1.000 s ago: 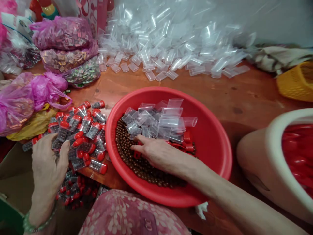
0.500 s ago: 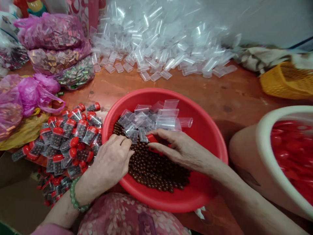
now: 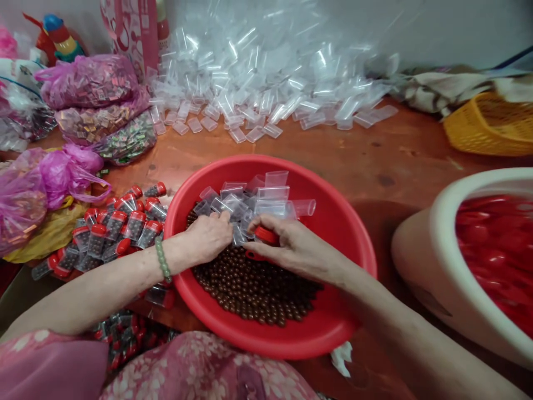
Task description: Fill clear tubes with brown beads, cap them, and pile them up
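Observation:
A red basin (image 3: 353,239) holds many brown balls (image 3: 254,289) and, toward its back left, a heap of clear plastic tubes (image 3: 270,194). My right hand (image 3: 291,241) is over the basin's middle, its thumb and fingers closed round a red cap (image 3: 266,235). Another red piece shows beneath that hand. My left hand (image 3: 208,236) reaches in over the basin's left side, back of the hand up, its fingertips at the front edge of the clear tubes. The fingers are bent, and whether they grip a tube is hidden.
Filled tubes with red caps (image 3: 116,225) lie left of the basin. A white bucket (image 3: 420,233) of red caps stands right. Behind are loose clear tubes (image 3: 250,105), pink bags (image 3: 91,86) and a yellow basket (image 3: 483,128).
My left hand has moved up and right, from the basin's left edge to the clear tubes. My right hand still holds the red cap. The camera view has shifted slightly.

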A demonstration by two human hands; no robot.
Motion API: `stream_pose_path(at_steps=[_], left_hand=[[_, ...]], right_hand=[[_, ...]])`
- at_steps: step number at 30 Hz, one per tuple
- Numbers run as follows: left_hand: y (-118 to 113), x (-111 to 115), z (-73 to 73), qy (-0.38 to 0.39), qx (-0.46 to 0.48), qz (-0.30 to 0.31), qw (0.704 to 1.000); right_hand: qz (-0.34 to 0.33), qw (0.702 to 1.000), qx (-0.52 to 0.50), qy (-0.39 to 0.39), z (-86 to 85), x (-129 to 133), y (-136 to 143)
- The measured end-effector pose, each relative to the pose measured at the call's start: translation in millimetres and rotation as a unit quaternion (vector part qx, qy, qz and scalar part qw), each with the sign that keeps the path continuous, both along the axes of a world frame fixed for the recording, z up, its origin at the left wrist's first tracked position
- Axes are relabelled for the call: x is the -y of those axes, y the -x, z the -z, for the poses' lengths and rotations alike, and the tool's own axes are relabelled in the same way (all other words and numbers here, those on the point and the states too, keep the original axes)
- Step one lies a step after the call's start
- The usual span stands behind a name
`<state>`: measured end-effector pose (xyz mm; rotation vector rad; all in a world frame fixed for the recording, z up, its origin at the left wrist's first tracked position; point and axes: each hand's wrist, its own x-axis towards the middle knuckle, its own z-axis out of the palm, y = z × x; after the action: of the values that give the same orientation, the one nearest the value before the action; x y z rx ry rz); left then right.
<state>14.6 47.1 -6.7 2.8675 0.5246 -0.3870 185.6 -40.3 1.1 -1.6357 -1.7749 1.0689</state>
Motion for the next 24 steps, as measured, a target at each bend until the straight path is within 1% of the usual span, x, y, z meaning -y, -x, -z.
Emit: stream_pose_path(at_steps=[3, 6, 8, 9, 10, 12, 14, 17, 20, 22, 24], left_hand=[[1.0, -2.2, 0.4, 0.022, 0.004, -0.001, 1.0], [6.7, -4.4, -4.7, 0.044, 0.013, -0.006, 0.999], [11.9, -4.4, -8.8, 0.087, 0.032, -0.021, 0.995], [14.9, -3.7, -10.4, 0.118, 0.051, -0.043, 0.991], [18.0, -2.6, -11.5, 0.152, 0.075, -0.073, 0.983], [24.7, 0.7, -12.1, 0.216, 0.132, -0.142, 0.957], [31.2, 4.8, -11.7, 0.261, 0.175, -0.184, 0.932], [39.8, 10.8, -13.3, 0.312, 0.201, -0.212, 0.904], [45.8, 15.0, -19.0, 0.349, 0.219, -0.235, 0.88], [48.3, 16.5, -22.6, 0.367, 0.237, -0.25, 0.864], [49.8, 17.4, -23.9, 0.371, 0.255, -0.261, 0.854]], right_hand=[[-0.017, 0.999, 0.0, 0.029, 1.0, -1.7, 0.5], [-0.022, 0.999, 0.016, 0.029, 3.6, -3.3, 4.5], [-0.02, 1.0, 0.01, 0.018, 5.6, -4.2, 8.9], [-0.019, 1.0, 0.001, 0.015, 6.3, -4.6, 11.3], [-0.02, 1.0, -0.012, 0.016, 6.7, -5.1, 13.7], [-0.027, 0.998, -0.05, 0.025, 6.0, -6.1, 18.3], [-0.034, 0.995, -0.085, 0.033, 4.0, -6.7, 22.1], [-0.036, 0.992, -0.12, 0.028, 1.3, -6.0, 26.2], [-0.03, 0.991, -0.13, -0.006, 0.6, -3.5, 28.7], [-0.024, 0.99, -0.135, -0.022, 0.1, -1.4, 30.5], [-0.008, 0.989, -0.146, -0.02, -1.0, 0.4, 32.9]])
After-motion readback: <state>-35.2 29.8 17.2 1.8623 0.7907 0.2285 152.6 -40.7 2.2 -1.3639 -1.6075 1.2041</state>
